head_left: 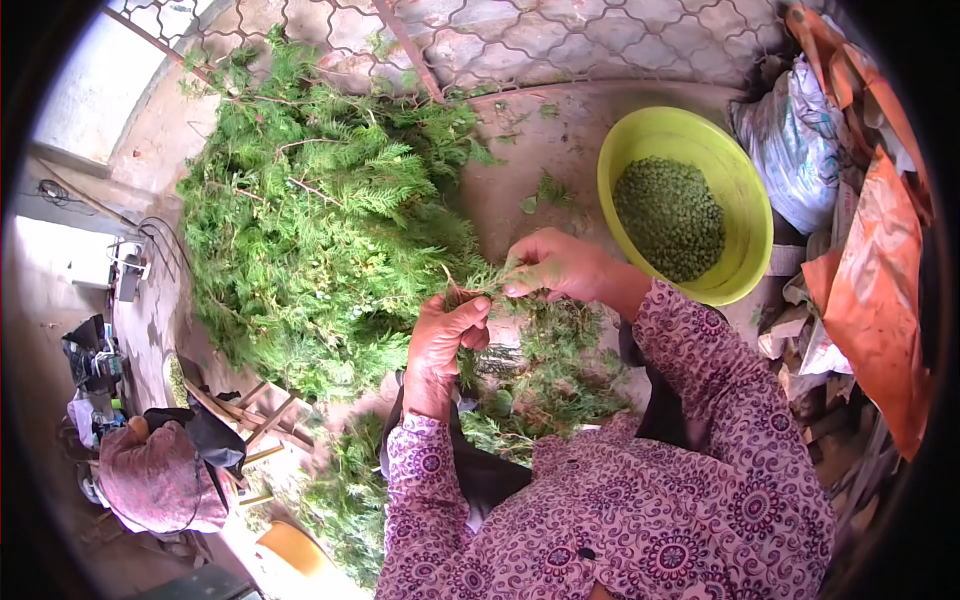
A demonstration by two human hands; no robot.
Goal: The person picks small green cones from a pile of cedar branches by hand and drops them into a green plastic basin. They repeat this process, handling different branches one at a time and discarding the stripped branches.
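Note:
Between my two hands is a small green sprig (pixel 480 279), held over the front edge of a large pile of cut green branches (pixel 330 220). My left hand (pixel 450 335) is closed on the sprig's stem, with the thumb pressed to the fingers. My right hand (pixel 545 268) pinches the leafy part just to the right; its fingertips are partly hidden by foliage. Right of my right hand stands a yellow-green basin (pixel 745 215) with many small green pieces (pixel 670 218) in it. More loose sprigs (pixel 560 370) lie on the floor below my hands.
A metal lattice (pixel 590 40) runs along the back. Pale sacks (pixel 790 140) and orange sheeting (pixel 875 300) lie at the right. At lower left are another person (pixel 165 480), a wooden frame (pixel 270 412) and a yellow-orange container (pixel 295 548).

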